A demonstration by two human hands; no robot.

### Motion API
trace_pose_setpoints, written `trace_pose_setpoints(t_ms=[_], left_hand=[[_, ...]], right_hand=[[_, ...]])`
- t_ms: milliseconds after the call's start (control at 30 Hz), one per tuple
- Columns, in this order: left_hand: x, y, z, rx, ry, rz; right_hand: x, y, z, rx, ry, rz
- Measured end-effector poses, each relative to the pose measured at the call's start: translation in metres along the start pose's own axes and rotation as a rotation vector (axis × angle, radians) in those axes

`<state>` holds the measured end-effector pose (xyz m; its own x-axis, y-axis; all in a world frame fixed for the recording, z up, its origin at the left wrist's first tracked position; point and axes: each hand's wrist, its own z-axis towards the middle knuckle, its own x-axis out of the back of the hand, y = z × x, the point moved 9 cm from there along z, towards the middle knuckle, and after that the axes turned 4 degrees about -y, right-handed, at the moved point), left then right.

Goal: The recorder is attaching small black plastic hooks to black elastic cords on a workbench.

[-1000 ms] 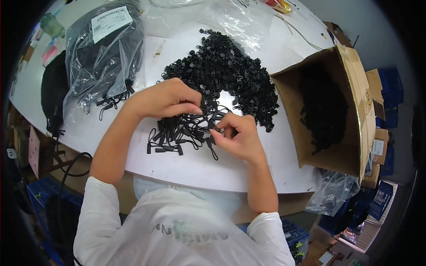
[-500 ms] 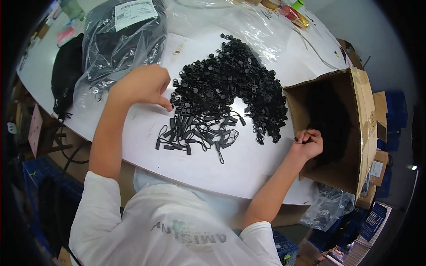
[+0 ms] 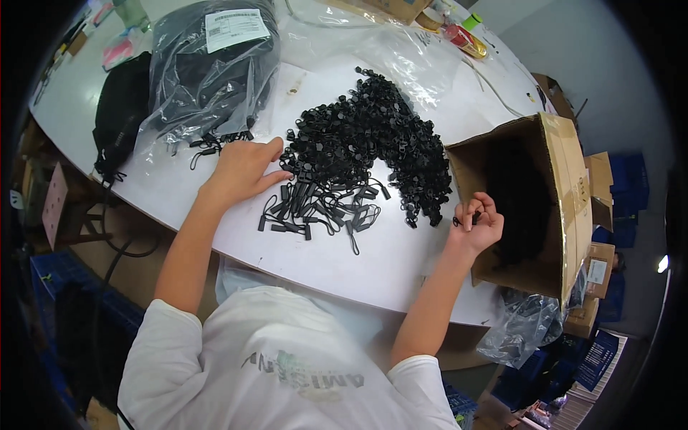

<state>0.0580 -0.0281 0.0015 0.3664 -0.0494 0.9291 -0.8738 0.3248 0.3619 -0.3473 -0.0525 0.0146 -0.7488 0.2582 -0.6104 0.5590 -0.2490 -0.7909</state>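
My left hand (image 3: 247, 170) is at the left edge of a large heap of small black zipper sliders (image 3: 358, 136). Its thumb and index finger are apart, pointing into the heap; the other fingers are mostly hidden. Just below the heap lie several black cord zipper pulls (image 3: 315, 208) with thin loops. My right hand (image 3: 479, 226) is palm up at the mouth of an open cardboard box (image 3: 566, 186), its fingers curled over small black pieces (image 3: 474, 217). These are too small to tell exactly. Dark contents fill the shadowed inside of the box.
A clear plastic bag (image 3: 215, 79) of dark goods stands at the back left, beside a black pouch (image 3: 118, 107). More cord pulls (image 3: 208, 147) lie by its lower edge. Clear sheeting (image 3: 408, 61), tape rolls (image 3: 430, 19) and a red and yellow item (image 3: 466, 41) lie at the back.
My left hand has moved right and down to the heap's edge, uncovering cord pulls behind it. My right hand's fingers have loosened and turned upward, showing small black pieces. The whole view has shifted slightly.
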Motion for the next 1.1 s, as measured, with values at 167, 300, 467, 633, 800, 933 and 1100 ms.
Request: trace_pose_setpoints(t_ms=[167,300,467,633,800,933,1100], left_hand=[[-0.006,-0.002,0.005,-0.031,-0.053,0.008],[-0.006,0.001,0.001,-0.036,0.02,0.105],[-0.003,-0.004,0.001,-0.021,0.221,0.132],[-0.008,-0.014,-0.002,0.005,0.145,0.085],[-0.012,-0.014,-0.011,0.003,0.179,0.059],[-0.011,-0.009,-0.016,-0.007,0.167,0.049],[-0.008,-0.018,-0.032,-0.068,0.331,-0.056]], right_hand=[[0.011,0.005,-0.024,-0.079,-0.094,-0.231],[0.007,0.007,-0.055,-0.135,-0.156,-0.744],[0.007,0.005,-0.072,0.192,-0.243,-1.259],[0.016,0.019,-0.082,0.158,-0.31,-1.157],[0.013,0.017,-0.101,0.35,-0.482,-1.352],[-0.009,0.008,-0.139,0.648,-0.529,-1.821],[0.025,0.006,-0.134,0.461,-0.333,-1.922]])
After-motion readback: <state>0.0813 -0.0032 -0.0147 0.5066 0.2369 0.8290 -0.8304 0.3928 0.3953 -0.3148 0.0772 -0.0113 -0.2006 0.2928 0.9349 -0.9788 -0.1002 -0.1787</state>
